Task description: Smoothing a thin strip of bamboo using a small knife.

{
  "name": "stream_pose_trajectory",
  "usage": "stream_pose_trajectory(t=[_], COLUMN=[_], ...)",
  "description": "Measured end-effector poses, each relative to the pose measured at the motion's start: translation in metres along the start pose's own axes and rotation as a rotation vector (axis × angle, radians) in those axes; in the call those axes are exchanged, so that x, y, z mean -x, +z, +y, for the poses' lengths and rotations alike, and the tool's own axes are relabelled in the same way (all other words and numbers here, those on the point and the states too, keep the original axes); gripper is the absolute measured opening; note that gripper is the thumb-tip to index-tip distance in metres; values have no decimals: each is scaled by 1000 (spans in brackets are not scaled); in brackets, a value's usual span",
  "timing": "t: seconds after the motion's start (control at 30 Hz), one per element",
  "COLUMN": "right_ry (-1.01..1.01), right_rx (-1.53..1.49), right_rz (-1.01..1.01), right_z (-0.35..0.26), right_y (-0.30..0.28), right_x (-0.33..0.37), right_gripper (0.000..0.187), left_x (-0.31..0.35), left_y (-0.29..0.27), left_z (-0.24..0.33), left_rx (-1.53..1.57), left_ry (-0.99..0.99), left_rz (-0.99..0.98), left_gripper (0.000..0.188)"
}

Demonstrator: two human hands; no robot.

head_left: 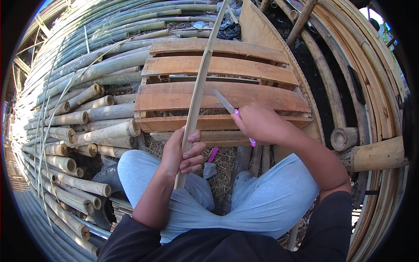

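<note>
A long, pale split bamboo strip [199,85] rises at a slant from between my knees and runs past the top edge. My left hand [182,153] is closed around its lower part, the fingers wrapped over the right side. To the right, my right hand [260,124] grips a knife [225,102] by its pink and white handle. The blade points up and to the left, toward the strip but apart from it. Beneath the knife lies a low bench of reddish wooden slats [174,97], just ahead of my knees.
Many bamboo poles [100,113] are stacked at the left and far side. Long timber strips and poles [371,78] stand along the right, near a thick bamboo end [377,155]. A pink piece [213,154] and a grey lump [210,170] lie on straw-littered ground between my legs.
</note>
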State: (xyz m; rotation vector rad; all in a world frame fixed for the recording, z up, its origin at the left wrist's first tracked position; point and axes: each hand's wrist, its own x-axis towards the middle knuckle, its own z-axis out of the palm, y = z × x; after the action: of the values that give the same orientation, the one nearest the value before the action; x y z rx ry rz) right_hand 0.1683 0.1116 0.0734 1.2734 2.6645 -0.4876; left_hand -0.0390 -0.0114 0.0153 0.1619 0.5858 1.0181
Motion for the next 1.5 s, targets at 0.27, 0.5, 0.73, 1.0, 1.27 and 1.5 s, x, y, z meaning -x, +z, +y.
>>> stream_pose_trajectory(t=[0.27,0.5,0.73,1.0,1.27,1.5], right_ry=[352,79,395,-50,-445,-434], right_rx=[391,45,242,-185,-95,379], right_rz=[171,-62,30,278,403,452], right_z=[71,4,68,13,-22,-31], right_y=[-7,-19,-19,-18,39,51], right_x=[-9,13,-7,8,9,5], right_gripper=[43,40,33,15,15,15], left_x=[-4,-2,-4,-3,-3,-3], left_y=[6,3,10,7,11,10], left_z=[-4,-6,-10,-13,-13,-15], left_rx=[-40,-52,-18,68,41,35], left_ry=[-32,-45,-81,-192,-175,-173], left_rz=[1,22,31,26,62,86], left_gripper=[39,39,40,37,33,31])
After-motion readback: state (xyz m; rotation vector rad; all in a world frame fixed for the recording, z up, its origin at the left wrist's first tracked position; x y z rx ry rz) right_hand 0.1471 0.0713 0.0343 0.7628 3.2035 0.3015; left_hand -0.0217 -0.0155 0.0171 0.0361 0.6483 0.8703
